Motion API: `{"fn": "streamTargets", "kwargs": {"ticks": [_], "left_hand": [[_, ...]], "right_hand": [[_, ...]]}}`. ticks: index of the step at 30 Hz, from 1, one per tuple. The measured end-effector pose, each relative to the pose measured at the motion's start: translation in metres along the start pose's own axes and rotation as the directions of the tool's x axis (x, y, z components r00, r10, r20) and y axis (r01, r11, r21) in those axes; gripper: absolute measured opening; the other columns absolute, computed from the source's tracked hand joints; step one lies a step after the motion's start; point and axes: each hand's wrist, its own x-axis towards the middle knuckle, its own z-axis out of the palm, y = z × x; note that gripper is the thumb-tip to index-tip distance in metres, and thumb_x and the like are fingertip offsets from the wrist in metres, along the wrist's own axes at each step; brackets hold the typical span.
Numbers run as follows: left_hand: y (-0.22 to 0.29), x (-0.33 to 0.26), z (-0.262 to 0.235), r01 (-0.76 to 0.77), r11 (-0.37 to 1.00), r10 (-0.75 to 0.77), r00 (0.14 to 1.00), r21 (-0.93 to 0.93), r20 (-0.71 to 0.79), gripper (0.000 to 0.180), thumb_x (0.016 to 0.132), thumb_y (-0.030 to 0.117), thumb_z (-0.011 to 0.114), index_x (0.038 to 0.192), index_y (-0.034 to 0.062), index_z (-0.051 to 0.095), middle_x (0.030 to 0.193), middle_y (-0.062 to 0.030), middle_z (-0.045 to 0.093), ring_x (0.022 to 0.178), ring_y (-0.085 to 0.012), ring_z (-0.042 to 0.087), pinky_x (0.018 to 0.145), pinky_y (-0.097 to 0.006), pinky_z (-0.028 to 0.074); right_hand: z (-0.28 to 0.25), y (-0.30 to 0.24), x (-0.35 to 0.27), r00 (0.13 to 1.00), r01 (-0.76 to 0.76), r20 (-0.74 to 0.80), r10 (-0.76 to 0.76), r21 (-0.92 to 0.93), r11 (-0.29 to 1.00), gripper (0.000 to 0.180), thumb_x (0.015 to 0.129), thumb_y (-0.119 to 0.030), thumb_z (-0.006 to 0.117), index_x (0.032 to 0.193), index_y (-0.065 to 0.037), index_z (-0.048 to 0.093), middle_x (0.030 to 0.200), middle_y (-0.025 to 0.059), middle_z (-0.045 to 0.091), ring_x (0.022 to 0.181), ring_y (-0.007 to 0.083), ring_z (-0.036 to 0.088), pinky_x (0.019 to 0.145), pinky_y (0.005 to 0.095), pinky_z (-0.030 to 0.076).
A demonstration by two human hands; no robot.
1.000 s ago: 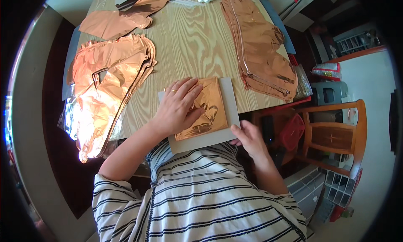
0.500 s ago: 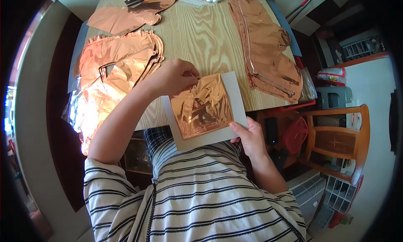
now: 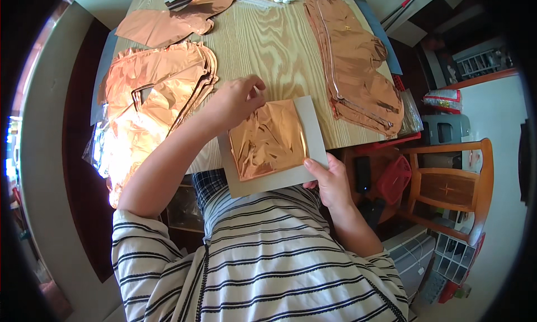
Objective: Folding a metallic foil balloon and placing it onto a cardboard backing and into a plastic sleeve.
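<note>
Right now the left hand [image 3: 235, 101] pinches the top corner of the folded copper foil [image 3: 268, 138] lying on the grey card [image 3: 313, 126], while the right hand [image 3: 330, 179] grips that card's lower right edge. Seemingly flattening or folding; the next press needs the card held steady.

a light wooden table [image 3: 268, 37] fills the top under bright daylight, a wooden chair [image 3: 447, 185] and white shelving [image 3: 453, 255] on pale floor.

One grey card [image 3: 311, 133] — one folded foil square [image 3: 268, 138] — one wooden chair [image 3: 447, 185].
</note>
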Motion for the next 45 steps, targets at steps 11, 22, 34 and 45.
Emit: {"fn": "streamTargets", "kwargs": {"ticks": [11,22,34,45], "left_hand": [[0.006,-0.028,0.015,-0.149,0.653,0.325,0.941,0.742,-0.097,0.019,0.076,0.024,0.074,0.092,0.0157,0.069,0.09,-0.0041,0.061,0.091,-0.0236,0.061,0.084,-0.04,0.042],[-0.003,-0.072,0.027,-0.158,0.842,0.218,0.974,0.516,-0.057,0.082,0.096,0.056,0.059,0.154,0.0017,0.039,0.157,-0.0215,0.041,0.149,-0.0399,0.032,0.122,-0.056,0.019],[-0.015,-0.073,0.026,-0.19,0.837,0.255,0.965,0.513,-0.06,0.076,0.094,0.041,0.058,0.155,0.0005,0.037,0.16,-0.0192,0.039,0.151,-0.0403,0.03,0.123,-0.058,0.014],[-0.017,-0.088,0.005,-0.123,0.798,0.188,0.981,0.59,-0.051,0.076,0.098,0.049,0.052,0.155,0.0005,0.038,0.163,-0.0159,0.036,0.153,-0.0374,0.025,0.125,-0.057,0.006]], "right_hand": [[0.024,-0.007,0.009,0.991,0.097,-0.063,-0.117,-0.264,0.96,0.03,0.096,-0.019,0.07,0.107,0.007,0.061,0.082,0.0093,0.072,0.058,0.0134,0.07,0.049,0.0233,0.052],[0.014,-0.04,0.003,0.777,0.233,0.132,-0.615,-0.968,0.088,0.044,0.092,-0.042,0.072,0.11,-0.003,0.063,0.092,0.0157,0.067,0.081,0.0367,0.068,0.069,0.0462,0.053],[0.097,-0.02,0.087,0.681,0.54,0.539,-0.497,-0.827,-0.156,0.076,0.105,-0.054,0.039,0.155,0.004,0.035,0.162,0.0225,0.033,0.152,0.0394,0.027,0.123,0.0595,0.013],[0.091,-0.017,0.082,0.733,0.442,0.502,-0.46,-0.865,-0.239,0.085,0.101,-0.061,0.042,0.157,0.002,0.03,0.164,0.0236,0.028,0.153,0.0418,0.022,0.121,0.0641,0.011]]}}
